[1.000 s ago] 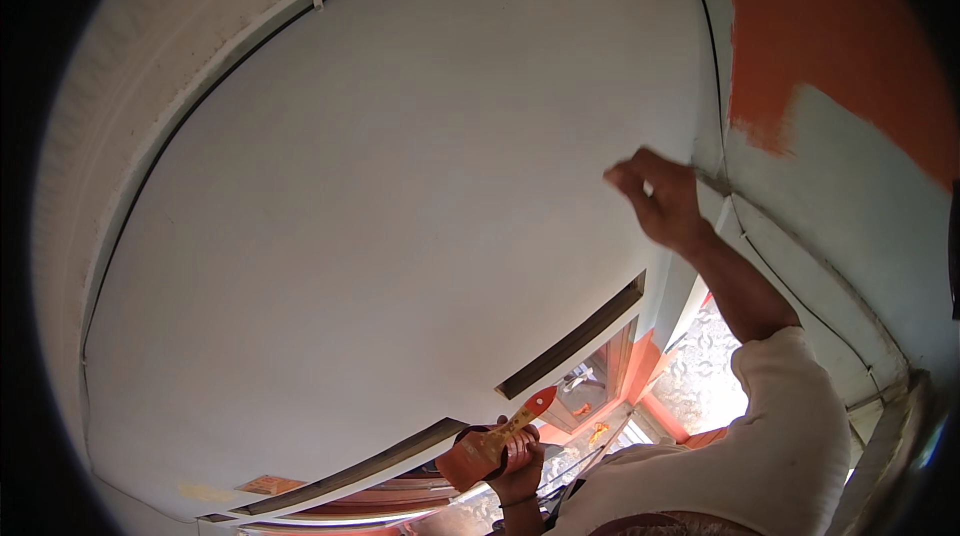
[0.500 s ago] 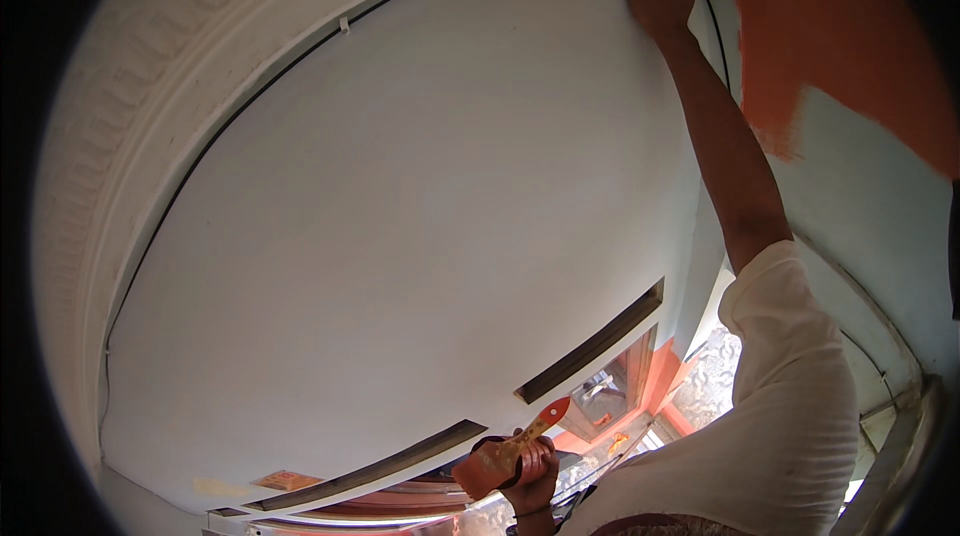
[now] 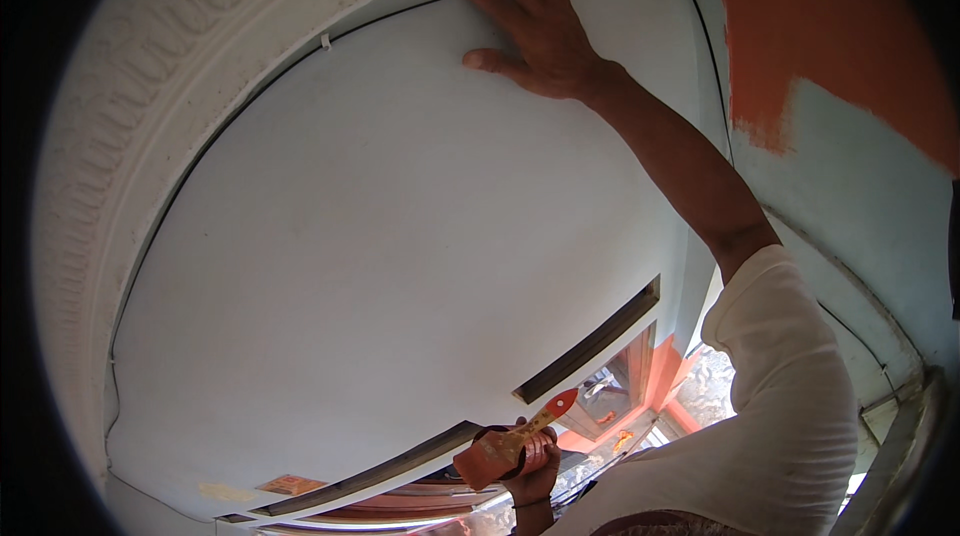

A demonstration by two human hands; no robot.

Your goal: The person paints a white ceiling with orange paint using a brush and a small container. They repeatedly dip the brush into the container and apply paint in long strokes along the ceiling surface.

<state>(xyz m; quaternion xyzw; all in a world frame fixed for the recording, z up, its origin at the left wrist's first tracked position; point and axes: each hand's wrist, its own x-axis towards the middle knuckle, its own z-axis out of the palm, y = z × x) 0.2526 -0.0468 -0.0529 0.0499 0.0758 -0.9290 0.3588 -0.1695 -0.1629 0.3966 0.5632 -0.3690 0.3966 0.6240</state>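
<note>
My right hand [image 3: 535, 36] is raised high, fingers spread against the top of the white wall [image 3: 350, 236], over the thin black cable [image 3: 392, 14] beneath the moulded border [image 3: 130, 136]. At bottom centre, my left hand [image 3: 535, 481] grips an orange-stained paint container [image 3: 534, 451] together with a paintbrush [image 3: 516, 441]. The brush has a red-tipped handle angled up to the right and a wide orange-coated head; it partly hides the container and my fingers.
An orange paint patch [image 3: 830, 26] covers part of the pale side wall [image 3: 840, 186] at upper right. Long dark slots [image 3: 590, 336] cut the white surface below. Glazed panels and bright openings [image 3: 705, 386] show at lower right, partly behind my white sleeve [image 3: 775, 386].
My right hand rose from mid-right to the upper corner, then moved left along the top edge, its fingers now spread. My left hand still holds the brush and container, slightly shifted.
</note>
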